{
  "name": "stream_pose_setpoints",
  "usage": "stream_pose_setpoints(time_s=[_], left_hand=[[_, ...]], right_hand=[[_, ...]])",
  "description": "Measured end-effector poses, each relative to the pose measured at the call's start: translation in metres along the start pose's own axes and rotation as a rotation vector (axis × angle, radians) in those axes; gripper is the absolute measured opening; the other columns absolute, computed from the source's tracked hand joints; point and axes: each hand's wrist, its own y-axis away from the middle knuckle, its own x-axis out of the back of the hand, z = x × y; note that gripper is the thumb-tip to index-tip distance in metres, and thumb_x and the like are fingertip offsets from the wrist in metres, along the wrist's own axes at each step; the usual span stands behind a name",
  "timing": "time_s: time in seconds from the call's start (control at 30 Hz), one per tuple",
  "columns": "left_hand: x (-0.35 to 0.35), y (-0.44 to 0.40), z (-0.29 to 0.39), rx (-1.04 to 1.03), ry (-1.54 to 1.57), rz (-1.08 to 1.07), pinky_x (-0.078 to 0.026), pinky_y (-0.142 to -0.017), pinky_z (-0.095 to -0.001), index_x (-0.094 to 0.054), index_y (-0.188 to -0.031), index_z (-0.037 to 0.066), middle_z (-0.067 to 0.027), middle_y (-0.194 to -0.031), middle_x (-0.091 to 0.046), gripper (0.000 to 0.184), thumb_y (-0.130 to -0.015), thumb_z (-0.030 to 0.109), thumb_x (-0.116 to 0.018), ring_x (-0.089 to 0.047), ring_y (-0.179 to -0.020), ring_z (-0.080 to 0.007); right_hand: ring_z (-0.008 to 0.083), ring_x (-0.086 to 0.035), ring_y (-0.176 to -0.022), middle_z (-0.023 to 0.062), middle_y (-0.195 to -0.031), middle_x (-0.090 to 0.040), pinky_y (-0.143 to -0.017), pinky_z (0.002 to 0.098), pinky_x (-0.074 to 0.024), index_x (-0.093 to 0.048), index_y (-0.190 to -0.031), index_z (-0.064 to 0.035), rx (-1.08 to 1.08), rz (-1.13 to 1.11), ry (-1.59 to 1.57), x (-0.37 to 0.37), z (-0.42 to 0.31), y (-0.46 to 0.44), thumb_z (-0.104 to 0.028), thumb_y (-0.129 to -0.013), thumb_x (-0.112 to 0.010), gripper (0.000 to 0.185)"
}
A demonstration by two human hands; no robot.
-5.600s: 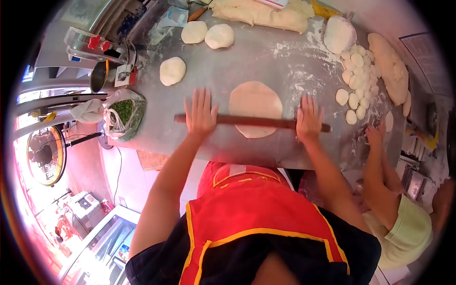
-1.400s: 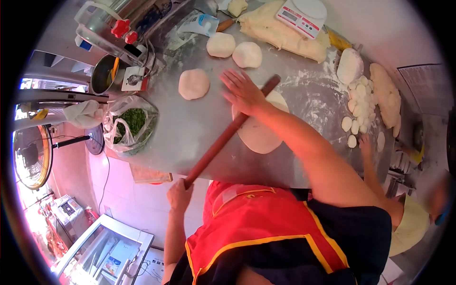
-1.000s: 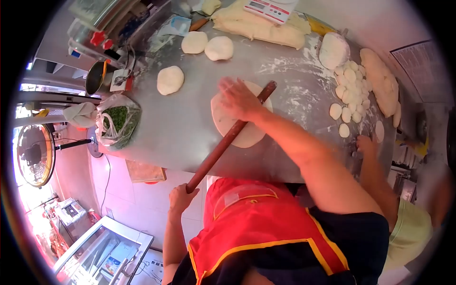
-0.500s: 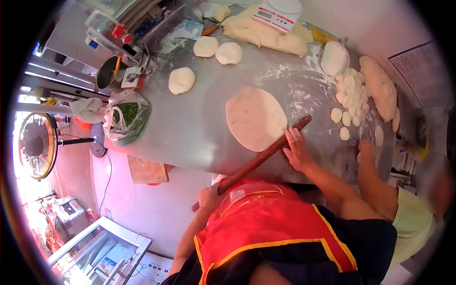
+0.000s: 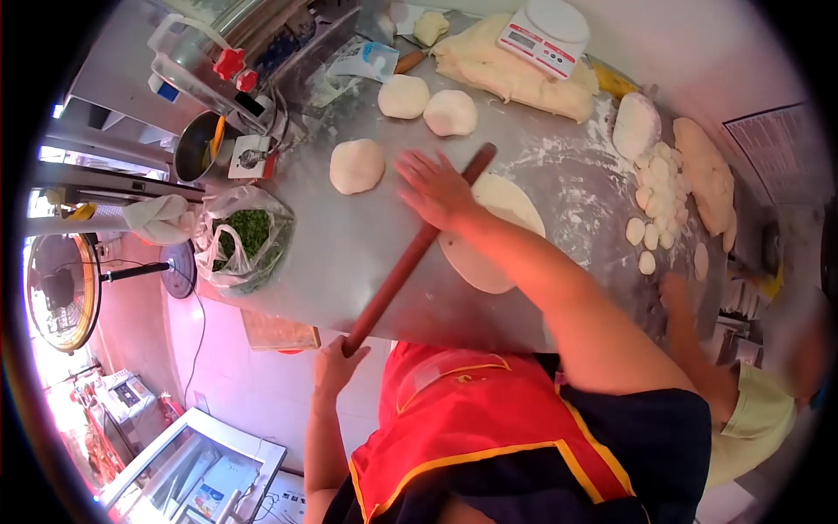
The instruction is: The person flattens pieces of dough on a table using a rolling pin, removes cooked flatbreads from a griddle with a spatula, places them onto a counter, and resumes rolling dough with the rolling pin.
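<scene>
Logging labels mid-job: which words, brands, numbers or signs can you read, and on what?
No text is clear enough to quote.
Kitchen scale: red print, too small.
Wall sheet: rows of print, too small.
Blue-and-white packet: print blurred.
White panel, bottom edge: dark marks, unreadable.

I see that the right hand [image 5: 436, 194] has moved from near the table's [image 5: 340, 236] front edge toward its middle; the rolling pin [image 5: 394, 284] has shifted to the dough sheet's [image 5: 476, 264] left side.

Flour-dusted metal worktable [image 5: 340, 249] with a dough sheet [image 5: 476, 265], three dough rounds [image 5: 357, 166], small dough discs [image 5: 662, 194], bagged greens [image 5: 250, 234].
</scene>
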Motion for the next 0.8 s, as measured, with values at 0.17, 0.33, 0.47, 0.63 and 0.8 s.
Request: stream_pose_setpoints(time_s=[0.17,0.33,0.47,0.63,0.8], left_hand=[[-0.057,0.023,0.001,-0.139,0.061,-0.285,-0.047,-0.061,-0.0396,-0.065,-0.088,-0.001,-0.0160,-0.071,-0.063,0.041,-0.078,0.037,-0.078,-0.060,-0.063,-0.0230],[-0.077,0.030,0.000,-0.048,0.115,-0.224,-0.047,-0.053,-0.0346,-0.067,-0.090,-0.001,-0.0104,-0.062,-0.061,0.039,-0.078,0.034,-0.079,-0.058,-0.054,-0.0164],[-0.096,0.041,0.023,-0.011,0.023,-0.228,-0.048,-0.056,-0.0361,-0.068,-0.092,-0.001,-0.0120,-0.066,-0.064,0.041,-0.078,0.035,-0.079,-0.062,-0.058,-0.0190],[-0.141,0.060,0.065,-0.131,-0.072,-0.183,-0.050,-0.073,-0.0490,-0.067,-0.100,0.007,-0.0178,-0.086,-0.069,0.041,-0.078,0.041,-0.071,-0.066,-0.081,-0.0395],[-0.105,0.028,0.089,-0.405,-0.419,0.137,-0.051,-0.068,-0.0524,-0.062,-0.093,0.012,-0.0142,-0.086,-0.069,0.021,-0.080,0.027,-0.068,-0.065,-0.074,-0.0398]], right_hand=[[0.0390,-0.046,-0.124,0.0156,-0.127,-0.053,-0.105,0.0562,-0.0329,-0.055,-0.116,-0.0021,-0.088,-0.081,-0.088,0.100,0.005,0.168,-0.015,-0.078,-0.065,0.041],[0.0339,-0.048,-0.116,0.0137,-0.116,-0.053,-0.106,0.0549,-0.0326,-0.056,-0.110,-0.0038,0.014,0.126,-0.136,0.063,0.019,0.088,-0.018,-0.086,-0.061,0.028],[0.0291,-0.039,-0.135,0.0125,-0.140,-0.046,-0.112,0.0543,-0.0269,-0.051,-0.130,-0.0054,-0.063,-0.035,-0.044,0.070,0.025,0.143,-0.031,-0.091,-0.059,0.047],[0.0323,-0.041,-0.133,0.0126,-0.143,-0.045,-0.113,0.0564,-0.0236,-0.048,-0.135,-0.0066,-0.243,-0.057,-0.116,0.131,0.023,0.277,-0.017,-0.084,-0.067,0.055],[0.0290,-0.047,-0.125,0.0073,-0.129,-0.052,-0.112,0.0578,-0.0252,-0.053,-0.128,-0.0117,-0.310,-0.025,0.093,0.165,0.026,0.307,-0.008,-0.077,-0.072,0.055]])
